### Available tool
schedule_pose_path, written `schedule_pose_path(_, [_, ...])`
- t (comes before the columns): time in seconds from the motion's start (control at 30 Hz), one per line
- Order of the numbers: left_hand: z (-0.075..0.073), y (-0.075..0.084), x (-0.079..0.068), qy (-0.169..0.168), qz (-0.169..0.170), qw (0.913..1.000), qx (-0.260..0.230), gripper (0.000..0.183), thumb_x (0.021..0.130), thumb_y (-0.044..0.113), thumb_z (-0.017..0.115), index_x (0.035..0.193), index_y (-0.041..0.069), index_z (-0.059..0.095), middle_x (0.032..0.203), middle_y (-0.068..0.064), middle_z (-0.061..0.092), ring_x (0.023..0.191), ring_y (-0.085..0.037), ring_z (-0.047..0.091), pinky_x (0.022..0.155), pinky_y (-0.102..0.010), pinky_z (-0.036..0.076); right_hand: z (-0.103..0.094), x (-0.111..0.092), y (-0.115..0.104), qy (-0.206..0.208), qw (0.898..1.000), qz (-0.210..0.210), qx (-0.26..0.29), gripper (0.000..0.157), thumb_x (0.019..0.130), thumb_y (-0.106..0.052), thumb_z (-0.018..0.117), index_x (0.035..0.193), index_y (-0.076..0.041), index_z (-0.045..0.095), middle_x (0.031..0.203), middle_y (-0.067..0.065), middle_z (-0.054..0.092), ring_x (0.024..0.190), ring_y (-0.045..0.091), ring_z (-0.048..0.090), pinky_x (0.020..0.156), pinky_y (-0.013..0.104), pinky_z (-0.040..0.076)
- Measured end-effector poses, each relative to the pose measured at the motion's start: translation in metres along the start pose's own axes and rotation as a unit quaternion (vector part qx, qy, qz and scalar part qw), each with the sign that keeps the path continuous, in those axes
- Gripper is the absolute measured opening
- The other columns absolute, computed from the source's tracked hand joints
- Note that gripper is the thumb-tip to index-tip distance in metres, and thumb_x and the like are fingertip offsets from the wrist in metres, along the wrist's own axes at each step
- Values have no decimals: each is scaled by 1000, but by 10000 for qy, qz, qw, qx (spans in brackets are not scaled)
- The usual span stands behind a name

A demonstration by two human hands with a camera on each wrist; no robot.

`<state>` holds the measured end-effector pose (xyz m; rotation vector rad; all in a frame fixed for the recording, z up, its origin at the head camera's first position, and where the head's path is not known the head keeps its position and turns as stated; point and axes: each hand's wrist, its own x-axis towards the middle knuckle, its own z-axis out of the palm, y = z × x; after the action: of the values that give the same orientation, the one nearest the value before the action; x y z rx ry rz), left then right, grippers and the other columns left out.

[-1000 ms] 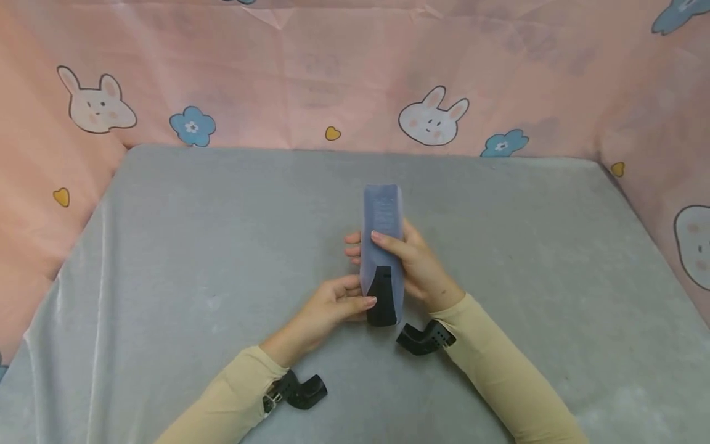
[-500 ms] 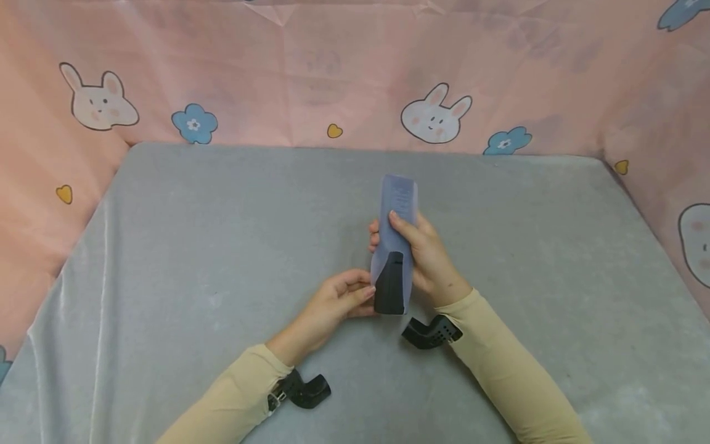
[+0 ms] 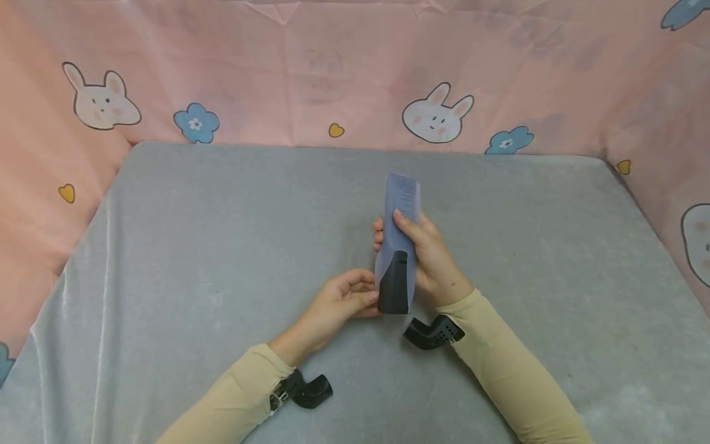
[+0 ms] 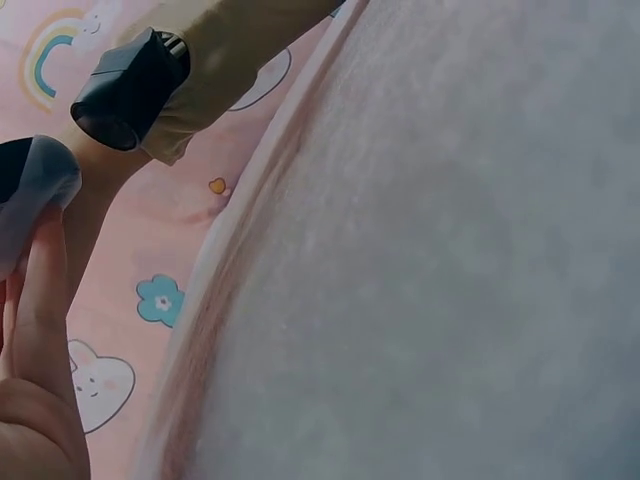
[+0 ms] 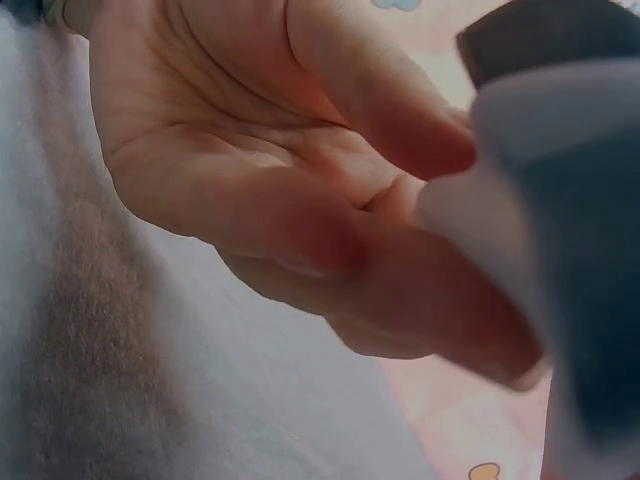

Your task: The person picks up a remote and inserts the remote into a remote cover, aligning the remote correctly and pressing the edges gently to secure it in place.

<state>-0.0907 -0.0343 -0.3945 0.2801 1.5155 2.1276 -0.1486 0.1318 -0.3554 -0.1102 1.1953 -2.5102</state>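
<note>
A long, flat translucent bluish case (image 3: 402,191) stands tilted in front of me, with a black piece (image 3: 395,287) showing in its lower end. Faint lettering marks its upper part. My right hand (image 3: 432,253) grips the case around the middle, thumb across the front and fingertips coming out past the left edge. At the lower left edge, my left hand (image 3: 341,302) pinches the case between thumb and fingers. The right wrist view shows the left hand's thumb and fingers close up at the pale edge of the case (image 5: 480,215). Only a corner of the case (image 4: 55,175) appears in the left wrist view.
A grey plush cloth (image 3: 249,216) covers the table. Pink fabric (image 3: 366,68) with rabbits and flowers hangs behind it and at both sides. Black wrist cameras (image 3: 313,391) stick out from both beige sleeves (image 3: 510,364).
Both hands have shifted the case a little right and away from me, and it now leans slightly. The left thumb has slid from the front of the black piece to the case's left edge.
</note>
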Motion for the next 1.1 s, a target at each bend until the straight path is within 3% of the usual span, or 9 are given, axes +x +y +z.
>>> schedule_pose_path(0.3, [1, 0, -2, 70, 237, 9997, 72, 21, 92, -8, 50, 109, -20, 46, 94, -5, 61, 83, -9, 62, 80, -35, 54, 1, 0, 0, 139, 9999, 65, -19, 45, 95, -13, 55, 131, -10, 29, 90, 11, 61, 74, 18, 62, 73, 29, 54])
schedule_pose_path(0.43, [4, -3, -1, 213, 339, 9992, 62, 21, 92, -8, 49, 108, -21, 45, 94, -9, 62, 80, -7, 62, 77, -29, 54, 2, 0, -4, 195, 9997, 118, 125, 46, 95, -12, 55, 132, -11, 28, 90, 11, 59, 73, 18, 60, 72, 29, 54])
schedule_pose_path(0.53, [5, -4, -1, 131, 411, 9991, 5, 21, 92, -7, 47, 108, -20, 44, 96, -8, 62, 81, -6, 61, 74, -25, 53, 5, -1, -5, 145, 9995, 190, 193, 43, 95, -11, 53, 130, -10, 28, 89, 11, 58, 73, 19, 60, 73, 29, 53])
schedule_pose_path(0.73, [2, -4, -5, -565, 868, 9942, -304, 22, 89, -4, 50, 102, -21, 43, 91, 2, 60, 82, -7, 58, 73, -22, 50, 15, -6, -5, -321, 9989, 281, 194, 37, 96, -11, 53, 125, -8, 29, 88, 11, 57, 73, 18, 59, 71, 28, 53])
schedule_pose_path(0.9, [-3, -3, -6, -1041, 1095, 9863, -665, 26, 89, 12, 64, 95, -12, 54, 90, 3, 63, 82, -8, 59, 76, -22, 49, 22, -10, -10, -586, 9971, 294, 375, 37, 96, -11, 54, 124, -6, 30, 88, 12, 56, 74, 19, 60, 72, 28, 54])
schedule_pose_path(1.1, [-6, 2, -5, -1617, 1244, 9781, -409, 61, 90, 27, 63, 101, -28, 39, 93, 4, 64, 84, -10, 62, 79, -35, 53, 16, -11, -18, -395, 9975, 200, 552, 33, 97, -8, 49, 122, -4, 28, 87, 13, 56, 73, 21, 59, 71, 30, 54])
